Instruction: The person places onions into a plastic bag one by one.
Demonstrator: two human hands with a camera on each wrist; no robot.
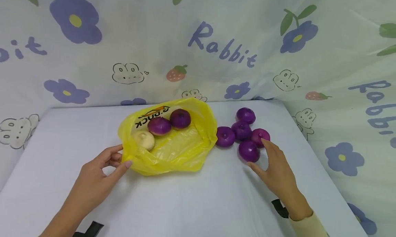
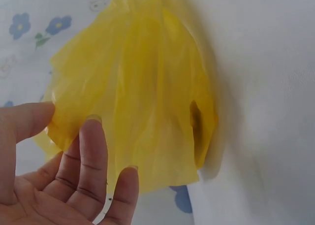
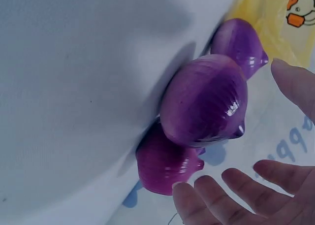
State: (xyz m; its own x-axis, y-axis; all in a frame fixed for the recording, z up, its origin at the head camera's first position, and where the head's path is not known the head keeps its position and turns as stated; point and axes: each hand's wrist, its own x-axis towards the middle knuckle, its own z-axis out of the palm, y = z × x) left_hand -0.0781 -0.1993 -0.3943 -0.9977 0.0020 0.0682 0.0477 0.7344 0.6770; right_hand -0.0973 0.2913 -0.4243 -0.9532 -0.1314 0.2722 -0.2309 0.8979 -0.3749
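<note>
A yellow plastic bag (image 1: 182,158) lies with its mouth spread wide, and inside are two purple onions (image 1: 159,126) and a pale, cream-coloured onion (image 1: 145,140). My left hand (image 1: 98,177) pinches the bag's left edge between thumb and fingers. To the right of the bag, several more purple onions sit bunched together, the nearest (image 1: 249,151) in front. My right hand (image 1: 278,170) is held over the near right side of this bunch, thumb and fingers spread apart. In the right wrist view, its fingertips are close to a reddish-purple onion (image 3: 167,163), and its palm holds nothing.
A white cloth covers the table (image 1: 185,202). Behind it hangs a curtain (image 1: 148,34) printed with flowers, rabbits and strawberries. Black strips (image 1: 89,229) show beside both wrists.
</note>
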